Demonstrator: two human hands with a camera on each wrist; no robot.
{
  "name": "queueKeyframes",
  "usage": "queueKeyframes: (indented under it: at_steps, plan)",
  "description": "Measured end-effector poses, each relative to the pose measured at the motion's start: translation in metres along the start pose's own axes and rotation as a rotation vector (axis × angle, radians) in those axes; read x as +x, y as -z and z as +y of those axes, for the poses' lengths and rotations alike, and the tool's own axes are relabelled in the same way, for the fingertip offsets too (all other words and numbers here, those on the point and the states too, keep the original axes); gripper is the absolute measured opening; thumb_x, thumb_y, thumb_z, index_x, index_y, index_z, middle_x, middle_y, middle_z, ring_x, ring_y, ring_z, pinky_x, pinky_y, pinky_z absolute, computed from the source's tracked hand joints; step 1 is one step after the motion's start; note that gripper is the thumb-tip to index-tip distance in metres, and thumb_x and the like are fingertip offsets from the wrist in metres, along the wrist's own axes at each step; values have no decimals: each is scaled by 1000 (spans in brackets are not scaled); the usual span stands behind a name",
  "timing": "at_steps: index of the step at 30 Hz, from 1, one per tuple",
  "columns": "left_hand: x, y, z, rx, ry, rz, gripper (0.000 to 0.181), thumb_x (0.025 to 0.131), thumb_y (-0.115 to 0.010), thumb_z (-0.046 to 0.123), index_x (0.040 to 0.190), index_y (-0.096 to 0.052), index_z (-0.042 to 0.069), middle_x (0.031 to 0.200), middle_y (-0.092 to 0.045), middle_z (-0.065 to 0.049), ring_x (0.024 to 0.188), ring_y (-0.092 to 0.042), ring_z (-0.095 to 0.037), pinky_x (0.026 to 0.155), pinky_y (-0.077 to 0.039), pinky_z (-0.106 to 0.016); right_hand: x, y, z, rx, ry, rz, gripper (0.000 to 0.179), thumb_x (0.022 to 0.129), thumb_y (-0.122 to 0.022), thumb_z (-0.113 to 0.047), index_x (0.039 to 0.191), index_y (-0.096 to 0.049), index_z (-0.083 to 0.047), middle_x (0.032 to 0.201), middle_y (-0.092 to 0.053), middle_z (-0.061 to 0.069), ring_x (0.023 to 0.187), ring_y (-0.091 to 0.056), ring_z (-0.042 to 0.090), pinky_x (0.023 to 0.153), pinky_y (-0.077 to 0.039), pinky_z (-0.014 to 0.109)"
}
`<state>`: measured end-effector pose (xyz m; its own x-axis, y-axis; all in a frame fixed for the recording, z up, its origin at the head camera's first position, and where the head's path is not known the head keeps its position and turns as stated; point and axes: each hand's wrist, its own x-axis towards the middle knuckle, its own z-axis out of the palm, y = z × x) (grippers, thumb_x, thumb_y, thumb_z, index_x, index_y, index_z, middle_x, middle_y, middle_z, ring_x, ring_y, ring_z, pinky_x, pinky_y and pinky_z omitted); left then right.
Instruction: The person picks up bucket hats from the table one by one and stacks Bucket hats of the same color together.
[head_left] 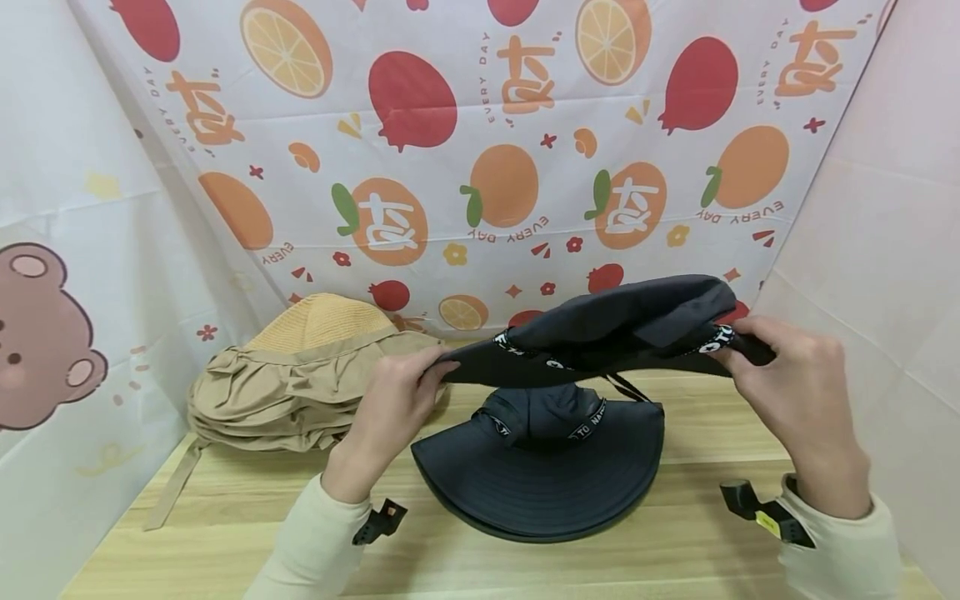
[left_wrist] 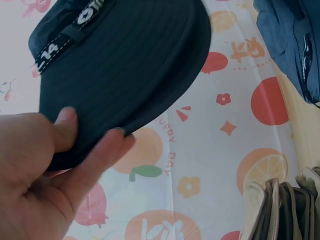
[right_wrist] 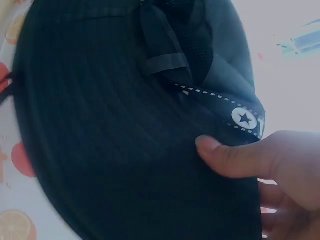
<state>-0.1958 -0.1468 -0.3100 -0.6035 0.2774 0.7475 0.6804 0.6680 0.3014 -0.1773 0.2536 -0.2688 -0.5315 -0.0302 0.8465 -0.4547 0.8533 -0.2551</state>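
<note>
Both hands hold up a black wide-brimmed sun hat point(head_left: 600, 333) with a black-and-white lettered band. My left hand point(head_left: 390, 408) pinches one end of its brim between thumb and fingers, as the left wrist view shows on the brim point(left_wrist: 135, 75). At the other end, my right hand point(head_left: 802, 392) grips the brim, thumb lying on top beside a star on the band point(right_wrist: 245, 119). Directly below, another dark sun hat point(head_left: 547, 475) lies on the table with its brim spread toward me; the raised hat overlaps its crown in the head view.
On the left of the wooden table point(head_left: 247, 533) sits a pile of beige hats point(head_left: 277, 400), one strap hanging forward. A yellow woven hat point(head_left: 322, 321) shows behind the pile. A fruit-printed curtain point(head_left: 480, 275) hangs at the back, with pale curtains on both sides.
</note>
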Motion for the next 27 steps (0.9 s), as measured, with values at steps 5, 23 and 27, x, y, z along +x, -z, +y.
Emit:
queueKeyframes:
  at_steps: [5, 23, 27]
  plan:
    - [0, -1, 1, -22, -2, 97, 10, 94, -72, 1, 100, -77, 7, 81, -76, -6, 58, -56, -7, 55, -46, -21, 0, 4, -1, -45, 27, 15, 24, 70, -81, 9, 93, -78, 3, 86, -76, 19, 74, -65, 34, 67, -35, 19]
    - [1, -33, 10, -83, 6, 42, 12, 97, -69, 4, 105, -77, 6, 81, -77, -7, 62, -67, -8, 56, -53, -21, 5, 3, 19, -91, 63, 47, 21, 71, -77, 14, 88, -78, 2, 76, -74, 20, 66, -63, 37, 63, -33, 24]
    - [14, -54, 17, -128, -7, 6, 12, 99, -66, 6, 106, -76, 6, 79, -75, -5, 57, -59, -8, 53, -45, -20, 6, 10, 35, -128, 19, 90, 17, 73, -75, 12, 87, -77, 2, 79, -74, 23, 66, -66, 43, 62, -31, 26]
